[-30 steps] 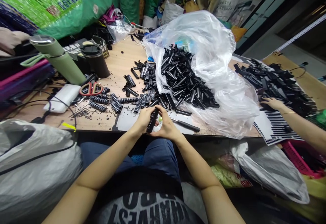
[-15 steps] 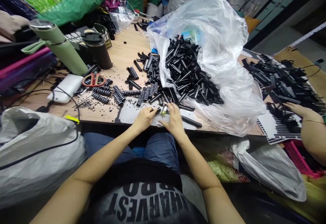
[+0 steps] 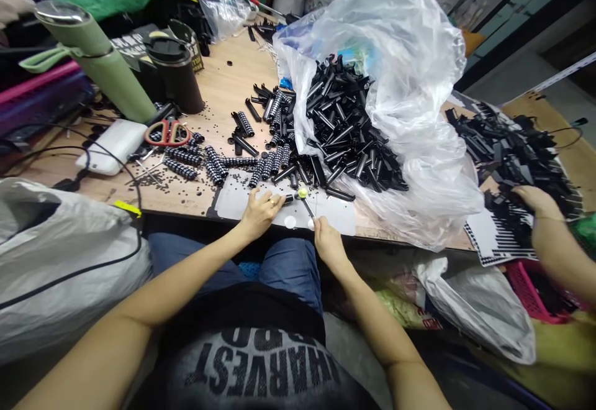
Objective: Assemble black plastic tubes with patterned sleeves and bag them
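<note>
My left hand [image 3: 259, 212] is closed around a short black tube [image 3: 289, 199] near the table's front edge, its end pointing right. My right hand [image 3: 328, 241] grips the handle of a small hammer [image 3: 308, 206], whose yellow-green face is close to the tube's end. Whether the two touch, I cannot tell. Under both lies a pale sheet [image 3: 335, 216] bearing a white round spot. Just beyond are several black tubes wrapped in dotted strips [image 3: 216, 166] and a heap of bare black tubes [image 3: 342, 124] spilling from a clear plastic bag [image 3: 410, 81].
To the left stand a green bottle [image 3: 100, 65] and a dark cup [image 3: 173, 74]. Red-handled scissors [image 3: 167, 133] lie beside a white box [image 3: 112, 147]. Small dark bits litter the wood. A co-worker's hand [image 3: 540, 202] touches black parts [image 3: 512, 149] on the right.
My right hand has drawn back from the tube and now holds the hammer by its handle; the dark rod on the sheet's right is gone. My left hand stays at the tube.
</note>
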Motion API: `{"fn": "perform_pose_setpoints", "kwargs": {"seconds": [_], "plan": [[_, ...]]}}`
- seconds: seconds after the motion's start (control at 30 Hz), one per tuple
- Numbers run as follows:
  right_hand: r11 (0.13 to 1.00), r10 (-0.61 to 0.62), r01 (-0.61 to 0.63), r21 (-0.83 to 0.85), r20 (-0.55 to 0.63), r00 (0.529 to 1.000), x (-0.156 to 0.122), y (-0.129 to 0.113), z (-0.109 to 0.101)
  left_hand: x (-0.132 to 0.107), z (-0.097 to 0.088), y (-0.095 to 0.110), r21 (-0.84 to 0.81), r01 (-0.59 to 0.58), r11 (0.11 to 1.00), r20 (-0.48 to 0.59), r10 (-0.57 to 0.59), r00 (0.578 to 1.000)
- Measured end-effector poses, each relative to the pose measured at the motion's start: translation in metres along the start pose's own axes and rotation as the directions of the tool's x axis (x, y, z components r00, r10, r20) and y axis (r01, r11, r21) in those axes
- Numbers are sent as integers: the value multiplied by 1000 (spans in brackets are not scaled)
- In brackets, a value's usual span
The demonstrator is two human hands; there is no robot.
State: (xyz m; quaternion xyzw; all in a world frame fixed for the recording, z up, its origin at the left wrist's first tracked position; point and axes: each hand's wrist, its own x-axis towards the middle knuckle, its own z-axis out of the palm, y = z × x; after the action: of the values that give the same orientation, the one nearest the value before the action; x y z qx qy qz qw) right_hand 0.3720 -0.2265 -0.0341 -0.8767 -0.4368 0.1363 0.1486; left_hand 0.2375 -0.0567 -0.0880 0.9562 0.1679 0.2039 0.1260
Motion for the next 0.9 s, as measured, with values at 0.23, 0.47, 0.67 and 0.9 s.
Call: {"fn": "perform_pose_setpoints", "kwargs": {"seconds": [0.23, 0.47, 0.67, 0.9], "plan": [[958, -127, 182, 222, -240, 962, -4, -42, -40, 12, 18, 44, 136, 158, 978, 72, -169, 983], [971, -236, 236, -41, 16, 972, -12, -75, -10, 7, 34, 46, 174, 145, 974, 105, -165, 981], [976, -121, 121, -180, 8, 993, -8, -57, -16, 8, 33, 42, 103, 126, 987, 56, -132, 990], [982, -22, -20, -189, -219, 975, 42, 23, -24, 31, -23, 18, 107, 321, 941, -87, -313, 946]]}}
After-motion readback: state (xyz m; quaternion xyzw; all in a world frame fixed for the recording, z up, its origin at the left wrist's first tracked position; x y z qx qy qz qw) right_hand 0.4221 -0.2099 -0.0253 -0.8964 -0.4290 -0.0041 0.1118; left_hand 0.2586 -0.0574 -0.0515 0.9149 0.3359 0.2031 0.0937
